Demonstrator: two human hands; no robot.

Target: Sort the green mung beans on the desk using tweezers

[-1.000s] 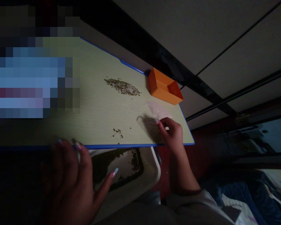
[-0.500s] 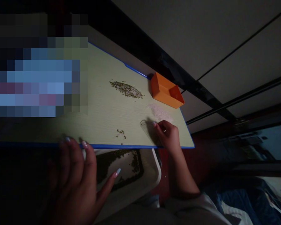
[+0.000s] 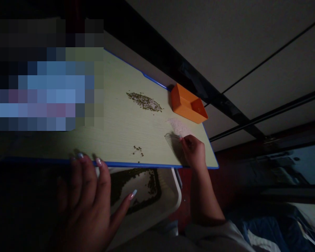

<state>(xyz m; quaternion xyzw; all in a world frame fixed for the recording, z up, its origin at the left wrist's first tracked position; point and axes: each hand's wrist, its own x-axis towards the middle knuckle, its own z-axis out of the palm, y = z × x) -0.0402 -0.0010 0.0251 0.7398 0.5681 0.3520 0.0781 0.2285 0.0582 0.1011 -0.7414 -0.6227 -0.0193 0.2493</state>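
Note:
My right hand [image 3: 194, 150] is closed in a pinch at the near edge of a heap of white grains [image 3: 179, 126]. Between its fingers is a clear, thin-edged piece [image 3: 170, 140], its curved rim showing to the left; its exact kind is unclear. Fingers apart, my left hand [image 3: 91, 196] rests its tips at the blue edge of the pale tabletop [image 3: 115, 133] and holds nothing. A few loose green beans [image 3: 138, 151] lie between the hands. Farther back is a longer heap of green beans mixed with white grains [image 3: 145, 102].
An orange box [image 3: 187, 105] stands at the table's far right corner. Below the near edge sits a white tub [image 3: 177, 190] with green beans inside. Dark-framed panels [image 3: 252, 56] run along the far side. A blurred-out patch covers the upper left.
The view has shifted, so the table's contents appear farther right and lower. My right hand has dipped left, then moved right with the clear piece. My left hand stays at the edge.

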